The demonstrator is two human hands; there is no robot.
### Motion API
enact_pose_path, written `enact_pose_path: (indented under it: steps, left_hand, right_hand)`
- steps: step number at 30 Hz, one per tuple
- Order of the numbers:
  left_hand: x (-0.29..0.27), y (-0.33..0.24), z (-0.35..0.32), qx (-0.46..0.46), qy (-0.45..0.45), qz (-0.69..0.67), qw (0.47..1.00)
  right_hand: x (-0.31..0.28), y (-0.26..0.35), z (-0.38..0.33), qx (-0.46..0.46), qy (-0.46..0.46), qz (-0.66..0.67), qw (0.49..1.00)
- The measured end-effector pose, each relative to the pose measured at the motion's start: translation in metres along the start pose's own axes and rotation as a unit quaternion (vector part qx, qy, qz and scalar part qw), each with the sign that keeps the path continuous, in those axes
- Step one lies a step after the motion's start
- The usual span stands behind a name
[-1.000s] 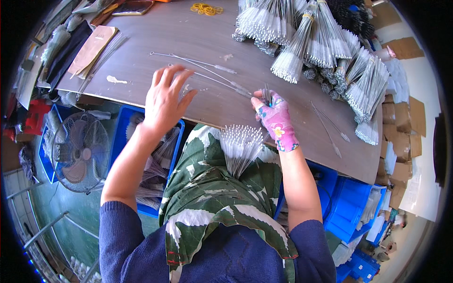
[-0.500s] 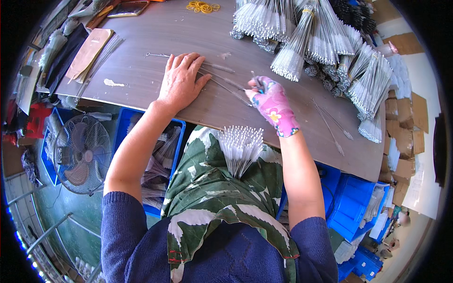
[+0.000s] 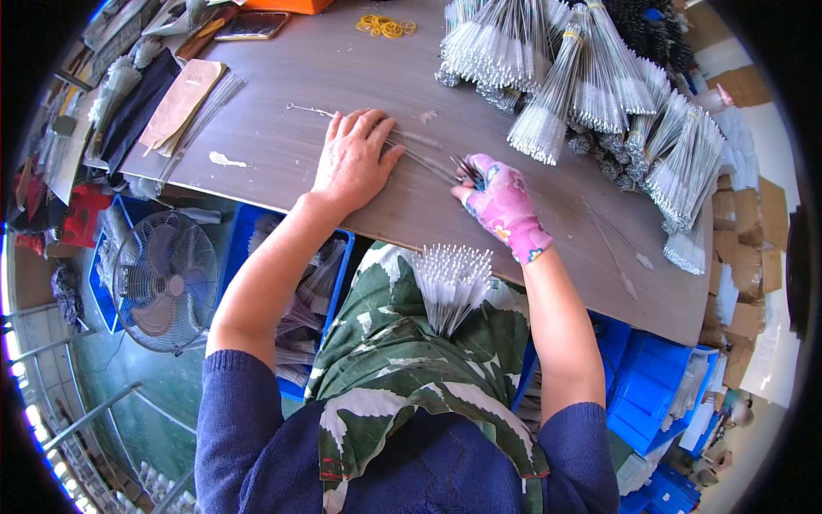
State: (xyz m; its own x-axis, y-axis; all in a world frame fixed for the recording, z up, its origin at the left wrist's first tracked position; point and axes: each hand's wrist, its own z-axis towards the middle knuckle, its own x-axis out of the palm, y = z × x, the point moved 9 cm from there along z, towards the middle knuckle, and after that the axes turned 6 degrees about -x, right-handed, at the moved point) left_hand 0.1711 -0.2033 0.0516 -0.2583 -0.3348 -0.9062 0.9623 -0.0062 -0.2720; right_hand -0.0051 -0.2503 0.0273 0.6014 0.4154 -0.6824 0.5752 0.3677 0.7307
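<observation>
My bare left hand lies flat on the table, fingers stretched out over a few thin wire brushes. One wire ending in a small loop shows beyond its fingertips. The brushes fan out to the right, toward my right hand, which wears a pink flowered fingerless glove. That hand is closed around a small dark pointed tool at the brush ends; its exact kind is hidden by the fingers. A bundle of white-tipped wire brushes stands in my lap, against the camouflage apron.
Bundles of brushes are heaped at the far right. Two loose brushes lie right of my glove. Yellow rubber bands, a phone and brown paper lie farther off. A fan and blue crates stand below the table edge.
The whole view has shifted slightly, everything sitting a little lower and farther right. My right hand has turned a little, and more of the dark tool shows. The left hand stays on the brushes.
</observation>
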Motion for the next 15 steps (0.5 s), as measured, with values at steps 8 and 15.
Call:
enact_pose_path:
  steps: [8,15]
  left_hand:
    - [-0.007,-0.01,-0.002,0.048,-0.053,-0.074,0.995]
    - [-0.002,-0.011,0.003,0.001,-0.051,-0.078,0.996]
  right_hand:
    - [0.005,0.007,0.021,-0.025,-0.053,0.112,0.992]
    - [-0.006,-0.005,0.015,0.008,-0.059,0.086,0.994]
